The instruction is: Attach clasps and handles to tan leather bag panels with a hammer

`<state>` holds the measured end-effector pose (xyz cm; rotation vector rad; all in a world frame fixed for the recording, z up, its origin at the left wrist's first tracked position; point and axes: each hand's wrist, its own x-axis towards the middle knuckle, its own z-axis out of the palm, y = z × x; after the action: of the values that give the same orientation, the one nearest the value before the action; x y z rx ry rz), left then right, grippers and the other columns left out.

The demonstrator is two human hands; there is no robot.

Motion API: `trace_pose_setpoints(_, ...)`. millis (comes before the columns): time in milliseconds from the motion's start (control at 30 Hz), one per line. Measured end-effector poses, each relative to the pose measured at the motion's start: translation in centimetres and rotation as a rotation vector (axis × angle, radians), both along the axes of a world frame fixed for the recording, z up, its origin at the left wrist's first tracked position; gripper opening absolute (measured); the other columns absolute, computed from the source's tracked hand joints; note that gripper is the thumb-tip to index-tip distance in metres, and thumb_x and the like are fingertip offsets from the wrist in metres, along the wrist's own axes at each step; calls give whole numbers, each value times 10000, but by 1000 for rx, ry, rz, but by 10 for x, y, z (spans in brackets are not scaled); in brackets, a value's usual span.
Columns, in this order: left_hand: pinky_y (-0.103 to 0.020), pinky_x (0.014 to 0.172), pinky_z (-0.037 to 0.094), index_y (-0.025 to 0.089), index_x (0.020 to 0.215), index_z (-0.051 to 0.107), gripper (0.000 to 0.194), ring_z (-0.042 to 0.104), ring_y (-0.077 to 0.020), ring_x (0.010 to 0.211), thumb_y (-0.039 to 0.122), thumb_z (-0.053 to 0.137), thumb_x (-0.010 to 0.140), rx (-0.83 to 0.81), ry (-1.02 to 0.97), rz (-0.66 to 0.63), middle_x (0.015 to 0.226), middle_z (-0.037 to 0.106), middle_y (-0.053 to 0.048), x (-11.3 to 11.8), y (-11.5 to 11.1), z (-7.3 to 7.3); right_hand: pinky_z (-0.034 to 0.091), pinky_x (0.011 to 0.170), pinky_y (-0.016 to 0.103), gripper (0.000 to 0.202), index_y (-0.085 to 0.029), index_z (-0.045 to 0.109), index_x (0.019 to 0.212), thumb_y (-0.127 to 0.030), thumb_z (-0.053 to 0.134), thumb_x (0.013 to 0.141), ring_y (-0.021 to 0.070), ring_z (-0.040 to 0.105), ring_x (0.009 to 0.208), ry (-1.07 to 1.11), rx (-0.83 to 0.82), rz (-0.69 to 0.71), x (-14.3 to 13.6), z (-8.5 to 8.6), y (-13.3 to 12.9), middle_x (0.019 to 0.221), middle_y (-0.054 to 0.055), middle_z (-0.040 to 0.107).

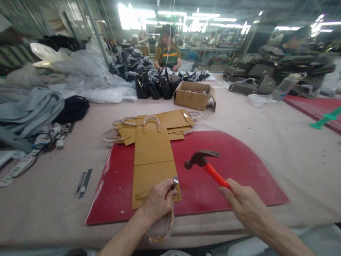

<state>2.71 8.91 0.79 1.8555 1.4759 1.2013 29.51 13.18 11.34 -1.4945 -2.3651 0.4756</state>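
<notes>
My right hand (241, 195) grips the orange handle of a claw hammer (200, 158), its dark head raised above the red board (221, 191). My left hand (158, 200) is closed around a short metal punch (175, 180), whose shiny top sticks up from the fist; the lower end is hidden. Beneath that hand lies the near end of a tan bag panel (155, 155), stretched lengthwise over the board. One plastic-wrapped handle (168, 230) loops over the table's front edge below my left hand; another stands at the panel's far end.
More tan panels (176, 119) with wrapped handles are stacked behind. A cardboard box (191, 97) and black bags (153, 87) stand farther back, where a person sits. Two thin tools (83, 184) lie left of the board. Plastic wrapping (86, 77) piles up at left, dark bags (255, 82) at right.
</notes>
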Motion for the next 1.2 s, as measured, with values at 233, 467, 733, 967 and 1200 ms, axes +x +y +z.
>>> trace_pose_setpoints(233,-298,849,520,197,1011,611,136,659,-187,919,143,523,923,-11,-5,-40,975,688,-63,-4,-1,4,452,760,363,243,-130,589,1074,-277,435,958,275,623,920,-83,54,-194,-23,-65,27,1013,165,667)
trace_pose_setpoints(467,-325,931,521,188,1060,632,189,657,-197,1026,133,506,931,-41,-32,-54,1084,701,-86,-2,-4,4,390,1063,462,328,-166,584,1254,-177,520,932,289,483,1231,169,192,207,-91,-88,-5,1329,143,563)
trace_pose_setpoints(733,-357,850,583,140,1045,663,331,720,-212,919,437,571,933,-165,-608,436,1020,737,-100,-42,12,23,333,1102,509,363,-146,568,1279,-201,573,920,310,460,1227,187,114,235,-102,-104,-16,1338,155,553)
trace_pose_setpoints(967,-304,685,466,172,796,705,334,666,-234,755,474,563,811,-410,231,757,784,735,-67,-166,-23,59,327,1112,508,387,-144,563,1295,-197,570,911,318,447,1255,153,120,232,-101,-103,-14,1359,156,539)
trace_pose_setpoints(1200,-314,584,382,209,632,613,326,682,-321,787,459,489,799,-794,680,859,730,725,-136,-250,-71,55,352,1084,515,376,-126,563,1299,-232,531,939,325,462,1235,137,212,250,-101,-112,-12,1346,169,538)
